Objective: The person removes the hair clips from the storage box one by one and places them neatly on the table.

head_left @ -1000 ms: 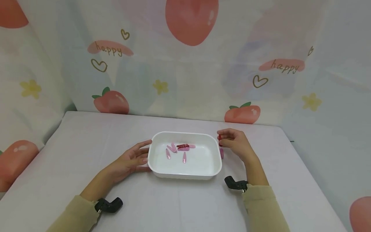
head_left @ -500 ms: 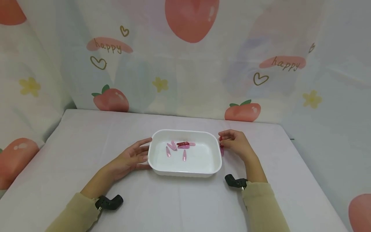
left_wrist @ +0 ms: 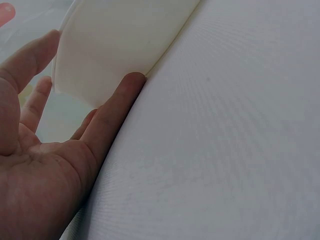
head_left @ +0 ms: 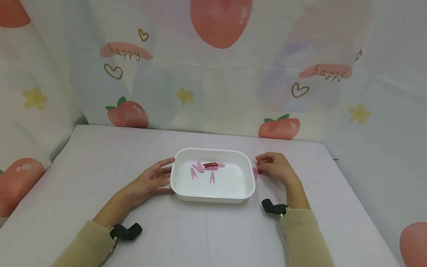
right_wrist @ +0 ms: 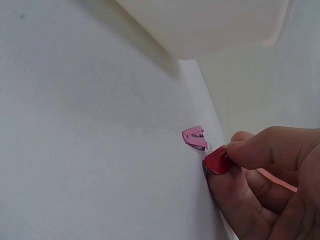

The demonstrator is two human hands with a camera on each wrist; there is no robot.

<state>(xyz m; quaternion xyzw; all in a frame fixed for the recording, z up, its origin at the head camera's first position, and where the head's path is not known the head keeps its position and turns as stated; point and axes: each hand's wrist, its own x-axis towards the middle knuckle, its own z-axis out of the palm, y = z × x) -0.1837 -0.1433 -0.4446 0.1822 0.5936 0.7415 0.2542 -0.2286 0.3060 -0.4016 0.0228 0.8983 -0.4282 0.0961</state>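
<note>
A white plastic tray holds several pink snap hair clips and a red hair clip. My left hand touches the tray's left end with fingers spread and mostly straight; in the left wrist view the fingertips meet the tray wall. Just right of the tray, my right hand pinches another red hair clip between thumb and finger, low over the table. A pink hair clip lies on the cloth between that hand and the tray.
A white cloth covers the table. Behind it hangs a printed backdrop with fruit and flowers. A black wrist camera sits on the left wrist and another black camera on the right one.
My right hand has moved right and slightly down with the red hair clip, away from the tray's edge, so the pink clip there shows more. The left hand stays on the tray.
</note>
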